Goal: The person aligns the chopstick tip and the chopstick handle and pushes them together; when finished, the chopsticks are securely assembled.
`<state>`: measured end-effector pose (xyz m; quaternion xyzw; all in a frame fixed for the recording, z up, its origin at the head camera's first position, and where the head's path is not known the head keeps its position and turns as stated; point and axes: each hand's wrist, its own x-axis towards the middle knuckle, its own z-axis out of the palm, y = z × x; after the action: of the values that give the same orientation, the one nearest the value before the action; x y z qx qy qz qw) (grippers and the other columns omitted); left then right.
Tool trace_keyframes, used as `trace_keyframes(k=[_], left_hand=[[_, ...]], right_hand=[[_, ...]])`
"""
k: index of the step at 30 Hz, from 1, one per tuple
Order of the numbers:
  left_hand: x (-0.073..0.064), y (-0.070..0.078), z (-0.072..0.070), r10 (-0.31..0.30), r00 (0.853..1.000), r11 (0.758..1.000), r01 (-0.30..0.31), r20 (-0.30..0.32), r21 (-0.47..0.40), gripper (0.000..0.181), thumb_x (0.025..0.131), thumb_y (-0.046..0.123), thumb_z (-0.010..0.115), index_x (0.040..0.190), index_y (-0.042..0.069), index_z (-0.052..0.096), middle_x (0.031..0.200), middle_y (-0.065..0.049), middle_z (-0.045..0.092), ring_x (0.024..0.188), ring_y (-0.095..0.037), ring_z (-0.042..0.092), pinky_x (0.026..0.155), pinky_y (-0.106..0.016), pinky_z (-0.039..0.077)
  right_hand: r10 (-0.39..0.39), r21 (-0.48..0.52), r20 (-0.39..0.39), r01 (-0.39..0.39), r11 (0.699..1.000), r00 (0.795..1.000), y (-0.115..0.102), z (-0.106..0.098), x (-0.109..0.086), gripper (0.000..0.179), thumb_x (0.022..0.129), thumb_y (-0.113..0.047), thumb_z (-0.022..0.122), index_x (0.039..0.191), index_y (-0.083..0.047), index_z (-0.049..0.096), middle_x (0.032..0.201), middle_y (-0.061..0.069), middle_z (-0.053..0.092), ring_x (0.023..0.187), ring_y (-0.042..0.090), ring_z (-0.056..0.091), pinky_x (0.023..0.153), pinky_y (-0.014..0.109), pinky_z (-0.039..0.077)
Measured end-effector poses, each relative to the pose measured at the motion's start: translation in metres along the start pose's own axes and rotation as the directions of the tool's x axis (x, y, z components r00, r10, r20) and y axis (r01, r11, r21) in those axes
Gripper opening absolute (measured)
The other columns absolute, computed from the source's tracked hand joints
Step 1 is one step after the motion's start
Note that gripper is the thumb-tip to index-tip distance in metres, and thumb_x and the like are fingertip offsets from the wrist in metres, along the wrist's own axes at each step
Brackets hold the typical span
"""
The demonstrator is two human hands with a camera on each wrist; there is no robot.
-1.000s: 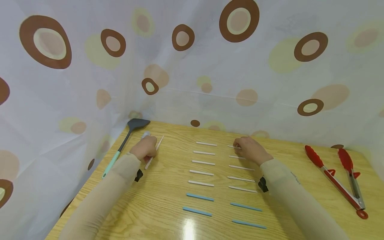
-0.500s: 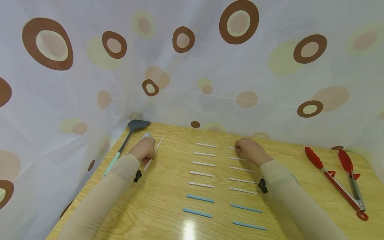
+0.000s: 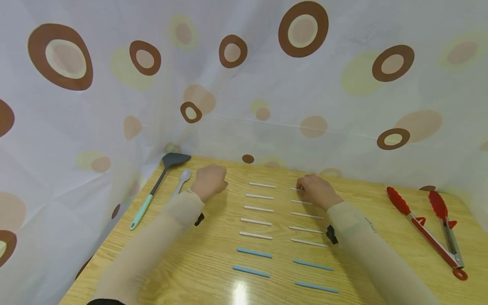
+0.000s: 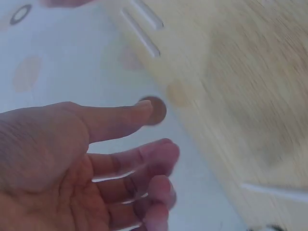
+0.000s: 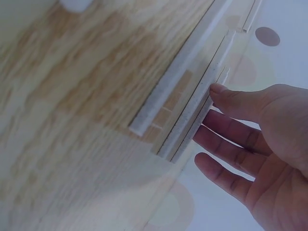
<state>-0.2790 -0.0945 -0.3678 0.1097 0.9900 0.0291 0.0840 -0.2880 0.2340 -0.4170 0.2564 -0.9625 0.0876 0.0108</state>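
Observation:
In the head view my left hand (image 3: 209, 182) is over the table's far left part. The left wrist view shows its thumb and bent fingers apart, with nothing between them. A slim white stick (image 4: 276, 190) lies on the table beside it; in the head view the hand and forearm cover that spot. My right hand (image 3: 316, 191) is at the far end of the right column of sticks. Its thumb and fingertips pinch the farthest white stick (image 5: 192, 130), which lies low at the table surface. Another white stick (image 5: 202, 91) lies parallel beside it.
Two columns hold several white sticks (image 3: 258, 209) and a few blue sticks (image 3: 251, 271) nearer me. At left lie a spatula (image 3: 152, 190) and a pale spoon (image 3: 184, 176). Red-tipped tongs (image 3: 431, 237) lie at right. A patterned sheet (image 3: 267, 84) hangs behind the table (image 3: 213, 262).
My left hand has let go of the long white stick and moved right and a little away from me, uncovering the spoon. My right hand has stayed at the farthest stick.

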Motion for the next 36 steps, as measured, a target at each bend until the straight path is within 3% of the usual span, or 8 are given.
trace_keyframes(k=[4,8,12,15,21,25,31,36], left_hand=[[0.017,0.02,0.013,0.089,0.993,0.996,-0.088,-0.08,0.02,0.015,0.097,0.023,0.066,0.09,0.01,0.065,0.072,-0.001,0.06,0.06,-0.014,0.052,0.053,-0.03,0.046],[0.034,0.038,0.024,0.215,0.964,0.975,-0.221,-0.154,-0.024,0.015,0.097,0.024,0.068,0.1,0.009,0.067,0.086,-0.003,0.065,0.071,-0.016,0.061,0.059,-0.028,0.051],[0.05,0.053,0.031,0.309,0.94,0.941,-0.324,-0.148,-0.097,0.027,0.094,0.022,0.071,0.118,0.008,0.068,0.113,-0.005,0.067,0.095,-0.019,0.065,0.077,-0.03,0.053],[0.06,0.061,0.034,0.35,0.929,0.93,-0.36,-0.121,-0.074,0.034,0.092,0.024,0.074,0.123,0.011,0.068,0.122,-0.003,0.065,0.104,-0.017,0.063,0.082,-0.029,0.052],[0.068,0.075,0.035,0.378,0.922,0.925,-0.38,-0.087,-0.002,0.033,0.089,0.028,0.076,0.118,0.015,0.072,0.119,0.0,0.067,0.104,-0.016,0.062,0.083,-0.027,0.051],[0.068,0.078,0.037,0.363,0.929,0.932,-0.362,-0.073,0.029,0.024,0.09,0.03,0.074,0.111,0.016,0.074,0.112,0.001,0.068,0.099,-0.015,0.063,0.08,-0.028,0.053],[0.069,0.08,0.043,0.344,0.933,0.939,-0.341,-0.107,0.039,0.017,0.09,0.028,0.074,0.104,0.018,0.077,0.107,0.003,0.07,0.095,-0.013,0.064,0.077,-0.027,0.054],[0.069,0.081,0.045,0.34,0.933,0.94,-0.335,-0.117,0.059,0.013,0.089,0.026,0.075,0.099,0.018,0.077,0.103,0.004,0.07,0.093,-0.013,0.065,0.075,-0.026,0.054]], right_hand=[[0.001,-0.005,-0.002,-0.001,1.0,1.0,-0.002,-0.002,0.001,0.01,0.09,0.0,0.071,0.1,-0.001,0.072,0.096,0.013,0.069,0.086,0.029,0.065,0.075,0.043,0.054],[-0.014,-0.019,-0.014,0.013,1.0,1.0,-0.002,0.001,0.0,0.01,0.089,0.001,0.072,0.099,-0.001,0.073,0.095,0.013,0.07,0.084,0.027,0.066,0.073,0.041,0.055],[-0.024,-0.04,-0.022,0.023,0.999,0.999,-0.001,0.005,0.0,0.012,0.088,0.004,0.071,0.099,-0.002,0.074,0.095,0.012,0.07,0.084,0.027,0.066,0.073,0.041,0.056],[-0.028,-0.057,-0.024,0.027,0.998,0.999,0.001,0.006,0.002,0.014,0.088,0.006,0.07,0.099,-0.003,0.074,0.096,0.012,0.071,0.084,0.027,0.067,0.072,0.041,0.056],[-0.027,-0.078,-0.04,0.024,0.997,0.999,0.0,0.006,0.003,0.013,0.087,0.005,0.072,0.097,-0.003,0.075,0.094,0.012,0.071,0.084,0.027,0.067,0.073,0.042,0.056],[-0.033,-0.105,-0.043,0.028,0.994,0.999,0.0,0.006,0.005,0.009,0.087,0.002,0.073,0.094,-0.003,0.076,0.092,0.012,0.071,0.083,0.027,0.068,0.071,0.042,0.057],[-0.028,-0.137,-0.051,0.021,0.99,0.998,0.0,0.009,0.007,0.003,0.087,-0.001,0.074,0.088,-0.004,0.074,0.087,0.01,0.07,0.078,0.026,0.067,0.064,0.041,0.056],[-0.064,-0.218,-0.065,0.049,0.975,0.996,-0.001,0.012,0.007,0.014,0.087,0.001,0.074,0.078,-0.007,0.068,0.075,0.006,0.065,0.067,0.022,0.062,0.052,0.035,0.05]])
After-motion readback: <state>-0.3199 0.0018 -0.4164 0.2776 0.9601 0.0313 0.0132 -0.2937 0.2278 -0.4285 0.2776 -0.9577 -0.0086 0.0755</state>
